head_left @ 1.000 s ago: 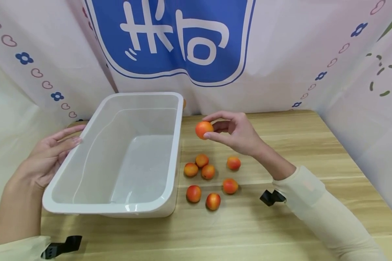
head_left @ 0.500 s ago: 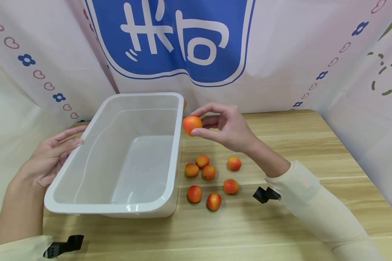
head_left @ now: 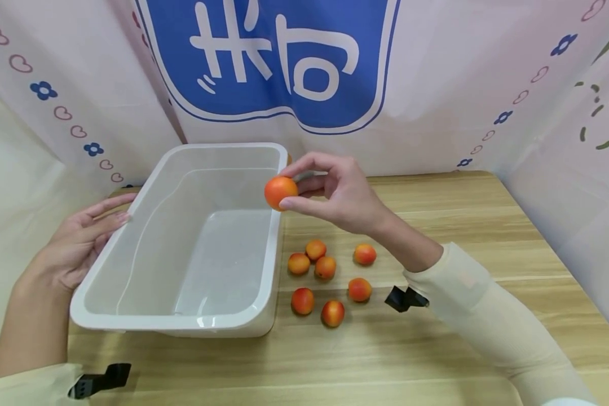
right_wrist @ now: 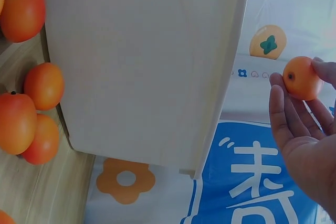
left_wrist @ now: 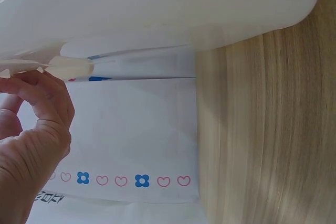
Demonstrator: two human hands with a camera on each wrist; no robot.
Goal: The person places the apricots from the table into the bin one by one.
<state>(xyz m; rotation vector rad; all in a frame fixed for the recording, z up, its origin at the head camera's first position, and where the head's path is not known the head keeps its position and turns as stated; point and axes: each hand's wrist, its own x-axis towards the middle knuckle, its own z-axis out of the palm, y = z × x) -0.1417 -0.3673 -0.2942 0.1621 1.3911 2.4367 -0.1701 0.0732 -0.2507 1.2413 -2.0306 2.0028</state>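
Observation:
Between thumb and fingertips, my right hand [head_left: 342, 194] pinches an orange-red apricot [head_left: 278, 193]. The apricot is above the right rim of a white plastic tub [head_left: 172, 323], near its far end. In the right wrist view the fruit's dark stem spot shows, and the tub's outer wall [right_wrist: 142, 66] stands beside it. My left hand [head_left: 76, 245] grips the tub's left rim, its thumb on top and some fingers hidden below the edge. Several more apricots [head_left: 325, 267] lie on the table, right of the tub. I see nothing inside the tub.
The wooden table [head_left: 436, 225] carries the tub on its left half. A white printed cloth [head_left: 426, 113] with a blue sign hangs right behind the table. Black mounts are strapped near both cuffs.
My right hand has moved left with the apricot, from over the table to above the tub's right rim. The left hand, the tub and the other apricots have stayed put.

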